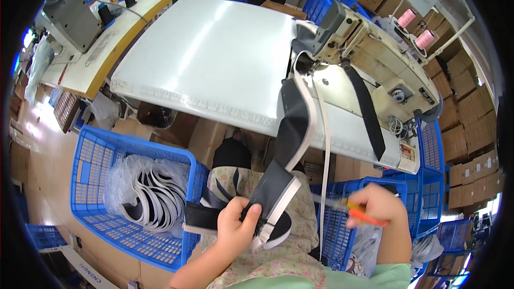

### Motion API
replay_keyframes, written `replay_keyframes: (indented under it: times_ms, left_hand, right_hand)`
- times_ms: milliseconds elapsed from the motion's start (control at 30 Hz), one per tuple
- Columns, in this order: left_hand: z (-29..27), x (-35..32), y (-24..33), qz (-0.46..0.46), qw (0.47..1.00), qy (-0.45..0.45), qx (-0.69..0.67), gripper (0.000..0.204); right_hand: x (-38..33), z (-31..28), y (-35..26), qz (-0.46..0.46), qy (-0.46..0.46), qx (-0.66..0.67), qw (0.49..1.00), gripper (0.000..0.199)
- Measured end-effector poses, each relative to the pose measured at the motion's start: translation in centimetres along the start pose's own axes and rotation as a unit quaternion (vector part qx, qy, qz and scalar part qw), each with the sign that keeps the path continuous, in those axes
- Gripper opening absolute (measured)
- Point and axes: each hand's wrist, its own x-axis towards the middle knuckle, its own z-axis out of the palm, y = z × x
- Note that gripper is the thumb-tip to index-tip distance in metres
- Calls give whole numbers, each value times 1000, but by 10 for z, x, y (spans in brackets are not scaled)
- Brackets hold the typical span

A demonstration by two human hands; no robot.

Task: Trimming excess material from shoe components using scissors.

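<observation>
My left hand [235, 227] is closed around a black fabric strip edged with a pale zipper-like tape [272, 190], its thumb pressed on top. Folded ends of the strip hang over my lap beside that hand. From there the strip runs up across the table edge to the sewing machine [369, 48], with its far end under the machine head. To the right, my right hand [379, 203] grips scissors [367, 217] with orange and yellow handles. Motion blurs their blades, which point left toward the strip. A narrow pale tape [326, 155] hangs down between my hands.
A blue basket [134, 142] on my left holds curved black-and-white pieces in clear plastic. Another blue basket [342, 192] stands below my right hand. The white sewing table [214, 48] lies ahead. A loose black strip [367, 112] dangles from the machine, and pink thread spools [424, 39] stand behind.
</observation>
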Motion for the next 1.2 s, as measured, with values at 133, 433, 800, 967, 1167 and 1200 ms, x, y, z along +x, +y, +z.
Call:
replay_keyframes:
  times_ms: [133, 433, 800, 967, 1167, 1200]
  left_hand:
    - [-7, -13, -1, -14, 1000, -1, -25, 23]
    - [-21, -27, 6, -22, 996, 36, -82, 21]
    - [-34, -35, -7, -65, 991, 7, -118, 24]
    - [-26, -6, 0, -34, 987, 63, -145, 31]
    - [-13, 5, -8, 15, 982, 100, -161, 30]
    - [-11, 5, -10, 25, 983, 93, -158, 30]
  right_hand:
    - [54, -24, -21, -56, 312, 38, 948, 39]
    - [232, -74, -52, -63, 396, 59, 914, 38]
    - [198, 12, -113, -318, 334, 160, 873, 16]
    - [147, 91, -65, -337, 164, 152, 915, 29]
    - [110, 128, -49, -283, 89, 137, 945, 26]
    - [108, 128, -49, -281, 89, 138, 945, 26]
